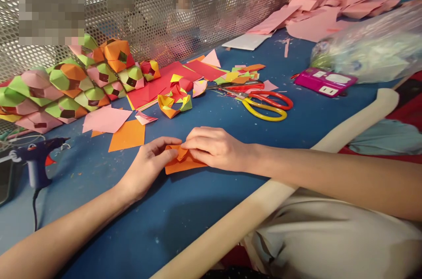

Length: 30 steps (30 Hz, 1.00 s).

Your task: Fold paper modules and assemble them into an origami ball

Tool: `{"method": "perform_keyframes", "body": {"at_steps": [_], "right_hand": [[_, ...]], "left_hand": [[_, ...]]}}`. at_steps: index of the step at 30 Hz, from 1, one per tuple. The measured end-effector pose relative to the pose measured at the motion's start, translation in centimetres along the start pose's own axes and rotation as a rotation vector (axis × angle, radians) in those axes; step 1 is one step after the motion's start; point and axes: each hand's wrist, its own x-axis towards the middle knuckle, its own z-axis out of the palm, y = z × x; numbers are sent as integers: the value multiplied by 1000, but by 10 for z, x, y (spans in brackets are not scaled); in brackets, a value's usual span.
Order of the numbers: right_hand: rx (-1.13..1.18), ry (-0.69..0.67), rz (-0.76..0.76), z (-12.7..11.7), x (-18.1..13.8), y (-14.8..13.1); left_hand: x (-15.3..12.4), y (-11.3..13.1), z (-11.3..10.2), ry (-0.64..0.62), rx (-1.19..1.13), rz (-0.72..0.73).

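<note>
A partly folded orange paper (184, 162) lies on the blue table (184, 208) in the middle of the view. My left hand (148, 167) pinches its left edge with thumb and fingers closed. On the paper's right side, my right hand (214, 147) presses down and pinches a fold with fingers together. Both forearms reach in from the near edge.
Folded paper modules in green, pink and orange (66, 85) pile at the left by a mesh wall. Loose orange (127, 136) and pink sheets (105, 120), scissors (263, 103), a blue glue gun (36, 160), a pink box (325, 82) and pink scraps (316, 2) lie around.
</note>
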Motion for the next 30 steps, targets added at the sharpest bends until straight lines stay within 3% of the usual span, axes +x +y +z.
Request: {"method": "perform_keyframes", "body": {"at_steps": [6, 11, 20, 24, 30], "right_hand": [[118, 87, 222, -1, 6, -4], [246, 54, 465, -2, 12, -7], [353, 24, 546, 1, 10, -9], [314, -8, 647, -3, 14, -10], [284, -26, 636, -4, 16, -10]], "left_hand": [[-1, 4, -1, 3, -59, -9], [0, 1, 0, 43, -47, -81], [3, 4, 1, 40, -146, -143], [3, 2, 0, 104, -72, -93], [4, -1, 0, 113, -18, -14]]}}
